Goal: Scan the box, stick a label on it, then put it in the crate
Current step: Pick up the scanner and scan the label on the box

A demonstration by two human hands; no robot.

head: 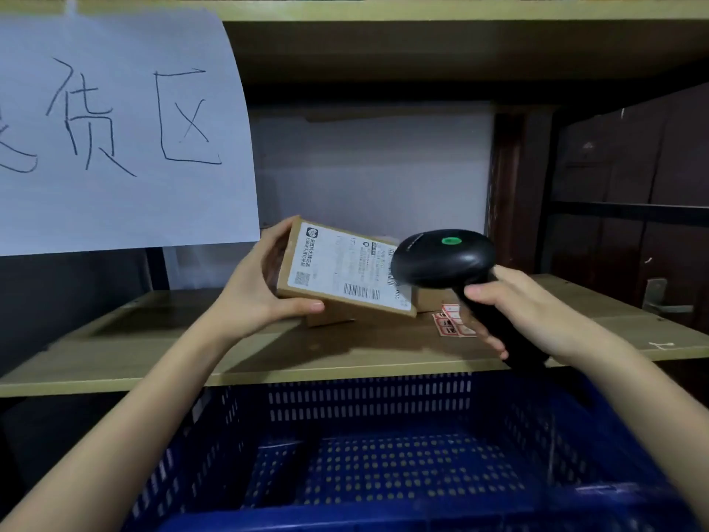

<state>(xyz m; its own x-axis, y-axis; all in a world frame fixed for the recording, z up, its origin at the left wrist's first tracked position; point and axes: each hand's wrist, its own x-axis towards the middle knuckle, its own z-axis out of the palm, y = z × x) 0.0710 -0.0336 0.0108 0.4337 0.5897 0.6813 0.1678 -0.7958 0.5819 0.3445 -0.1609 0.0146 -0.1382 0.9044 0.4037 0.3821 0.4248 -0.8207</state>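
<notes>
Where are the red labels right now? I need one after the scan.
In the head view the red labels lie on the wooden shelf, right of centre, just left of the right hand holding the scanner.

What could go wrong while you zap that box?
1. The scanner head covers part of the white shipping label, so it may sit too close to read the barcode.
2. The left hand grips the box only by one end, tilted above the shelf, so it could slip.
3. The red stickers lie loose beside the right hand, which might brush them away.
</notes>
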